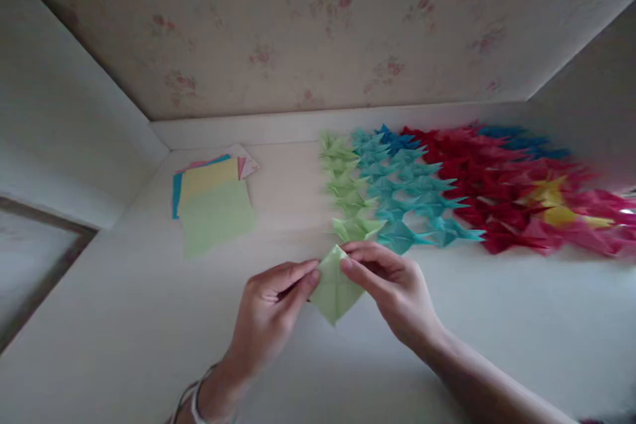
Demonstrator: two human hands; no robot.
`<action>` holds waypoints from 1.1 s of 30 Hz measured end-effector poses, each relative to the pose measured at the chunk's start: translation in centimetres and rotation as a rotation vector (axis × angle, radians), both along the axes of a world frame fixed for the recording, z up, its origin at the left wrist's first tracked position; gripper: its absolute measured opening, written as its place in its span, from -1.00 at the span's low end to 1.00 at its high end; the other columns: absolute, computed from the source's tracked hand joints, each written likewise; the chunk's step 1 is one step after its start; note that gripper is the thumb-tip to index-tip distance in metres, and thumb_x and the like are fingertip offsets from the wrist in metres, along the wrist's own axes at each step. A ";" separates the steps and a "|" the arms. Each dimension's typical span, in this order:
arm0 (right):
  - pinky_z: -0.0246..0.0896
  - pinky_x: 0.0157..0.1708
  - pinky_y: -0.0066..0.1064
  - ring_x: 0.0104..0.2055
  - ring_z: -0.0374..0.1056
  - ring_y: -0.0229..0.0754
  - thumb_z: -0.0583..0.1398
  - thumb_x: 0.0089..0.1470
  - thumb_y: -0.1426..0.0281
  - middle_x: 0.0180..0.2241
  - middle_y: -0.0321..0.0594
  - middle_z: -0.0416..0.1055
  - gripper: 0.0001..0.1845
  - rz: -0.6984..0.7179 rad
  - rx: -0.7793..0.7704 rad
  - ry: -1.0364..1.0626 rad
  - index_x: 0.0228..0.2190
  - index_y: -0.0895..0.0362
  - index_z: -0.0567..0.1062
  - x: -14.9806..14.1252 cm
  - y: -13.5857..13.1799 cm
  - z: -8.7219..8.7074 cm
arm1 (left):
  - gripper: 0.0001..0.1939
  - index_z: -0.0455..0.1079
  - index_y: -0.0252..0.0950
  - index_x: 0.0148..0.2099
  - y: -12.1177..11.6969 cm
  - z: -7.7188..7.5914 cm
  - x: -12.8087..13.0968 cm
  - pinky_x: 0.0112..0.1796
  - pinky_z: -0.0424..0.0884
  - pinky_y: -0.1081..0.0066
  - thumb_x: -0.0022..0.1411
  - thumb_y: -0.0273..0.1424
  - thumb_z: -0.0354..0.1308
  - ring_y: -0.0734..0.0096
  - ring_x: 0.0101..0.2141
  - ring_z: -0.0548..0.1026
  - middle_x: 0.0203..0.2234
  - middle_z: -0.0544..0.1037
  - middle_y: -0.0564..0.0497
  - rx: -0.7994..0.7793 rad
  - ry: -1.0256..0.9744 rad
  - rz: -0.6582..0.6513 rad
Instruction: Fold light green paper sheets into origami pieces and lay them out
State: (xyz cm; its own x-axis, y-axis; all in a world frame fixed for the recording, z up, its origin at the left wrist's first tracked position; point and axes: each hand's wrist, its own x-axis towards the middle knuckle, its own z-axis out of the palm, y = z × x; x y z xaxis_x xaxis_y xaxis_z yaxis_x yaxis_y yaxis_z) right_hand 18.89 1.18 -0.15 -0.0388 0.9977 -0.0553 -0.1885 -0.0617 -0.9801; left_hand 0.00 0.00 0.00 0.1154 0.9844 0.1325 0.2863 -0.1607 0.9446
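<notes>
Between my two hands is a light green sheet of origami paper (pixel 336 291), folded into a diamond with a crease down its middle. My left hand (pixel 273 305) pinches its left corner between thumb and fingers. On the upper right edge, my right hand (pixel 392 288) grips the paper, thumb on the front face and fingers behind. Just beyond the paper lie several light green folded paper cranes (pixel 354 228). The fingertips behind the paper are partly hidden.
Rows of teal cranes (pixel 397 235), red cranes (pixel 501 232) and yellow cranes (pixel 556 212) spread right along the wall. At left lies a stack of coloured paper squares (pixel 216 218) on the white table (pixel 149 318). A floral-papered wall (pixel 278 33) closes the back.
</notes>
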 end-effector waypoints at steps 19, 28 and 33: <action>0.34 -0.42 -0.52 -0.43 0.45 -0.28 0.42 -0.02 0.27 -0.45 -0.30 0.58 -0.82 0.052 -0.073 -0.057 -0.37 0.06 0.61 -0.5 -0.1 -0.6 | -0.77 0.62 -0.17 -0.03 0.1 0.3 0.1 -0.26 0.48 0.51 0.32 -0.47 0.21 0.42 -0.29 0.59 -0.30 0.65 -0.01 0.069 0.033 -0.042; 0.39 -0.37 -0.47 -0.38 0.47 -0.24 0.40 -0.01 0.28 -0.40 -0.27 0.59 -0.77 0.045 -0.043 -0.114 -0.25 0.03 0.66 -0.7 0.1 -0.9 | -0.75 0.62 -0.15 -0.04 0.2 0.0 0.2 -0.33 0.47 0.54 0.29 -0.51 0.23 0.44 -0.33 0.58 -0.33 0.65 0.01 0.103 0.039 -0.030; 0.34 -0.38 -0.49 -0.35 0.44 -0.25 0.31 0.12 0.34 -0.38 -0.27 0.54 -0.81 0.102 0.120 -0.257 -0.21 0.00 0.69 -0.6 0.1 -0.4 | -0.75 0.63 -0.12 -0.05 0.1 0.1 0.2 -0.33 0.46 0.56 0.29 -0.50 0.24 0.47 -0.35 0.57 -0.35 0.63 0.04 0.036 0.019 -0.067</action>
